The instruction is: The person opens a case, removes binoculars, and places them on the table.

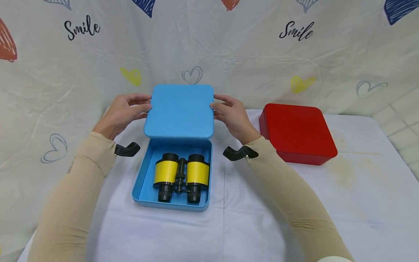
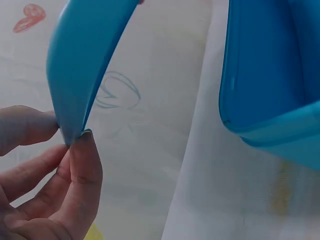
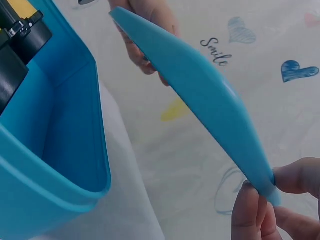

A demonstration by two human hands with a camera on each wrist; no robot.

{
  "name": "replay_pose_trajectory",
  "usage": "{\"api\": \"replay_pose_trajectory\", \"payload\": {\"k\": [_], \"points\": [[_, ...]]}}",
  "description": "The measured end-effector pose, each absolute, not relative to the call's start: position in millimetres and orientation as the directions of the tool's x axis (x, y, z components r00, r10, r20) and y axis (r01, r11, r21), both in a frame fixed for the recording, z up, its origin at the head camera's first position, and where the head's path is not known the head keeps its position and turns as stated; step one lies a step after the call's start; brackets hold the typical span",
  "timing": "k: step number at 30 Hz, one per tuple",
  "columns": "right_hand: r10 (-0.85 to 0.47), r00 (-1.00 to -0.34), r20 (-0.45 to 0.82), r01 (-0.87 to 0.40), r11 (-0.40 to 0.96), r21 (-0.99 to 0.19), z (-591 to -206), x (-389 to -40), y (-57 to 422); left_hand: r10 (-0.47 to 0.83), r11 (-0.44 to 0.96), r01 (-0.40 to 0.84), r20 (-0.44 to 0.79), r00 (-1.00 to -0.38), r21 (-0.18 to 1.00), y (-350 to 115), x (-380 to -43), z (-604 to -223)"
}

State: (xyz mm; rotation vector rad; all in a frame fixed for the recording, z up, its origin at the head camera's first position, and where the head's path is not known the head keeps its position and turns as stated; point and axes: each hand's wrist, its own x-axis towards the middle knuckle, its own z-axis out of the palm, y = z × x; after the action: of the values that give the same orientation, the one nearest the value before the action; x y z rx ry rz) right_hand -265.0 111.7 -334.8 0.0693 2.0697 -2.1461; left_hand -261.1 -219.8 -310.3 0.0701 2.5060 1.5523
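Both hands hold a light blue lid (image 1: 180, 111) by its opposite side edges, raised behind an open blue box (image 1: 139, 189). My left hand (image 1: 124, 112) pinches the lid's left edge; in the left wrist view, thumb and fingertips (image 2: 85, 150) meet at its corner. On the other side, my right hand (image 1: 234, 116) pinches the right edge, and the right wrist view shows the lid (image 3: 200, 95) edge-on, apart from the box. Inside the box lie yellow and black binoculars (image 1: 180, 176), eyepieces toward the front.
A closed red box (image 1: 301, 133) stands to the right, just beyond the right forearm. White cloth (image 1: 262, 225) covers the table. Behind it hangs a printed sheet (image 1: 242, 47) with hearts and lettering. Black straps (image 1: 127, 149) stick out from both wrists.
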Motion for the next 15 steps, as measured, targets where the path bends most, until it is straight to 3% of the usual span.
{"api": "replay_pose_trajectory", "payload": {"k": [15], "points": [[-0.062, -0.984, -0.168, 0.17, -0.024, -0.985, -349, -279, 115, 0.113, 0.424, -0.085, -0.146, -0.983, 0.902, -210, -276, -325]]}}
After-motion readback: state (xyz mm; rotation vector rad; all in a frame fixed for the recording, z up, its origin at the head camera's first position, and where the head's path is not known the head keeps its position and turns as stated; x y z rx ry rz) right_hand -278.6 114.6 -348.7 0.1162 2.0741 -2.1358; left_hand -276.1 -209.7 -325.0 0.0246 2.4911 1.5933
